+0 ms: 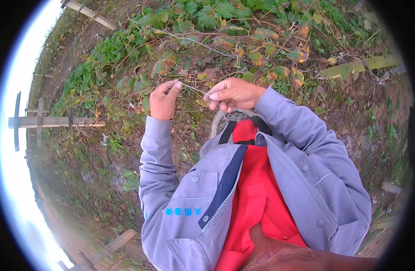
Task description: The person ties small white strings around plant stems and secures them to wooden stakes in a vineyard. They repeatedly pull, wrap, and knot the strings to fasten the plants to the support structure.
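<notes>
A thin pale wire [195,89] runs between my two hands, fairly straight and sloping down to the right. My left hand [163,100] is closed, pinching its left end between thumb and forefinger. On the other side my right hand [237,94] grips it with thumb and forefinger, the remaining fingers curled below. A longer pale length [194,41] arcs over the vines beyond the hands and bends down toward the right hand; whether both lengths are one piece I cannot tell. Vine leaves [261,58], green and reddish-brown, lie just past my fingertips.
Green leafy plants [216,16] and bare vine stems cover the ground ahead. Wooden posts stand at left [58,122] and upper left [90,13]; a mossy pole [361,67] lies at right. A grey rounded object [221,118] shows beneath my right wrist.
</notes>
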`<state>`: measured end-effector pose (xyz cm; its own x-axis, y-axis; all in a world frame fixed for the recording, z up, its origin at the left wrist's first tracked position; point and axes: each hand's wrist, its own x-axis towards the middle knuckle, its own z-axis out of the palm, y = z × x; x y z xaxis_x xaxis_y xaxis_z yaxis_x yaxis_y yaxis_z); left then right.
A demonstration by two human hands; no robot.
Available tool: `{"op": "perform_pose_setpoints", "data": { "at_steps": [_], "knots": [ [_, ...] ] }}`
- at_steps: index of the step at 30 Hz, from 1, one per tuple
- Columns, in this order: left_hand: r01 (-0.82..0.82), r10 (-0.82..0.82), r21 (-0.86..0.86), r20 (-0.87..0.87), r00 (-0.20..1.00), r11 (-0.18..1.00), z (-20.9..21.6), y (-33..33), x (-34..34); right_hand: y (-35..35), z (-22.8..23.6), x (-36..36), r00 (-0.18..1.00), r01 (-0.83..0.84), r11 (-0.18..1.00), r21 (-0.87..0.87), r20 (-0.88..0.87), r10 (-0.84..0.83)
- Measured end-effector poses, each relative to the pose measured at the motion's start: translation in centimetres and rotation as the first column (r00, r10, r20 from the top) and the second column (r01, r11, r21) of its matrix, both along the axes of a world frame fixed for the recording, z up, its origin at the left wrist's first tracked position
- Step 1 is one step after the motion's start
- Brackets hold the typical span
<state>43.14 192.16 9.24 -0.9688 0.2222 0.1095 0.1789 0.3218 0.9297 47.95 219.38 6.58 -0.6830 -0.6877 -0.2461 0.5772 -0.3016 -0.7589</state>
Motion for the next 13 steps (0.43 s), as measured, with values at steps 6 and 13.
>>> {"op": "perform_pose_setpoints", "data": {
  "at_steps": [6,13],
  "knots": [
    [-0.261,0.198,0.231,0.265,0.944,0.937,-3.2,-0.9,-1.6,-0.3,0.1,0.1,0.997,-0.077,0.997,-0.011,-0.024,0.076],
    [-0.367,0.314,0.214,0.245,0.917,0.905,-7.9,-2.1,-3.5,0.1,0.1,0.1,0.996,-0.09,0.995,-0.052,-0.02,0.089]
  ]
}}
